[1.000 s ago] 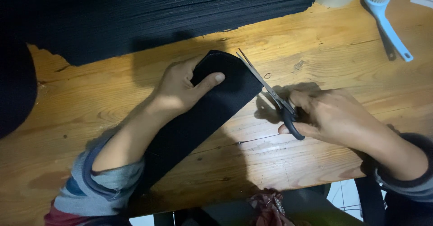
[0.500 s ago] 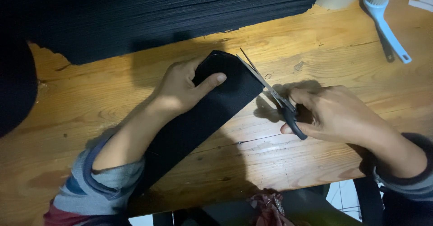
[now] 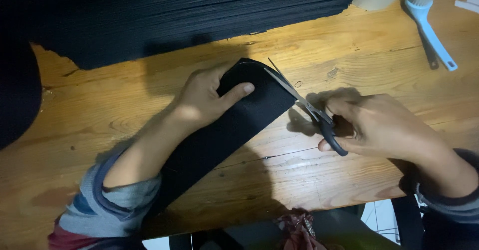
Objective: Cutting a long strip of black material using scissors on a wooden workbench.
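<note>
A long strip of black fabric lies diagonally on the wooden table. My left hand presses down on the strip's upper end, thumb stretched across it. My right hand grips black-handled scissors. Their metal blades are slightly apart and point up-left, with the tips at the rounded top edge of the strip.
A large sheet of dark ribbed fabric covers the far side of the table. A light blue brush and a pale object lie at the back right. Reddish cloth hangs below the near table edge.
The scissors and my right hand have shifted slightly along the strip's top edge. My left hand stays pressed on the fabric.
</note>
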